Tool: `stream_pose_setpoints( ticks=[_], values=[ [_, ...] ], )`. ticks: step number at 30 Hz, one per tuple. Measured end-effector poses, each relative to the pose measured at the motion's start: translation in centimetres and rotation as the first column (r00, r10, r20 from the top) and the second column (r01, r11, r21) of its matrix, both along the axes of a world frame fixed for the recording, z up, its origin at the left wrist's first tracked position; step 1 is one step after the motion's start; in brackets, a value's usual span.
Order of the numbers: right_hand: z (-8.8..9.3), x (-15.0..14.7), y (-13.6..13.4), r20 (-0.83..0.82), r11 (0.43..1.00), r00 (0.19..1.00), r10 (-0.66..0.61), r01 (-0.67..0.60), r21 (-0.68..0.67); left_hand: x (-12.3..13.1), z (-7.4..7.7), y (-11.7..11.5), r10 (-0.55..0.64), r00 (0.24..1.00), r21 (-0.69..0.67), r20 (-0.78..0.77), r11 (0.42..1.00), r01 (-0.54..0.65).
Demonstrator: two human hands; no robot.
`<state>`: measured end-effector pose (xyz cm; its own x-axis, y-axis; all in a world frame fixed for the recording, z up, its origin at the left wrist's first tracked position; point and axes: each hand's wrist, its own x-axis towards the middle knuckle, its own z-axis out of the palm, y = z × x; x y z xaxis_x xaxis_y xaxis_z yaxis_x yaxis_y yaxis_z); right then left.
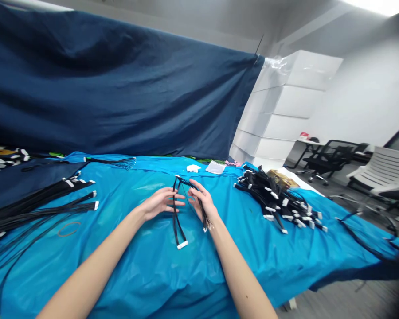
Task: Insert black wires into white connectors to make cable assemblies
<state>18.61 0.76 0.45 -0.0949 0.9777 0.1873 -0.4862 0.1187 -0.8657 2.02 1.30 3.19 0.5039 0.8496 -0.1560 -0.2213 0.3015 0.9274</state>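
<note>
Both hands grip one black cable [176, 221] mid-table: left hand [159, 203] pinches its loop, right hand [202, 201] closes on the other strands, white plug [182, 244] dangling toward the near edge.

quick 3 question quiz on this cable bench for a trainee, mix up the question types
1. True or false: the left hand and the right hand both hold the black wire harness.
2. Where does the tangled heap of harnesses lie? A) on the person's right B) on the person's left C) on the floor
3. Fill in: the sheet covering the table is ____.
Key: 1 true; 2 A; 3 blue.
</note>
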Motion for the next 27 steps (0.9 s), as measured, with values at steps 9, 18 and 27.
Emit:
stream_pose_setpoints(
  ticks=[9,18,27],
  values=[
    [-0.2,-0.3,0.3,0.095,1.000,0.995,-0.024,0.025,-0.014,-0.3,-0.4,0.4,0.000,0.992,0.050,-0.124,0.999,0.007],
    [-0.9,0.3,1.0,0.156,0.978,0.965,-0.209,0.204,0.044,0.4,-2.3,0.8,0.139,0.986,0.213,-0.096,0.970,-0.116],
    [-1.8,0.0,1.7,0.327,0.973,0.917,-0.228,0.227,0.041,1.1,-1.9,0.9,0.167,0.975,-0.233,0.144,0.964,-0.131]
  ],
)
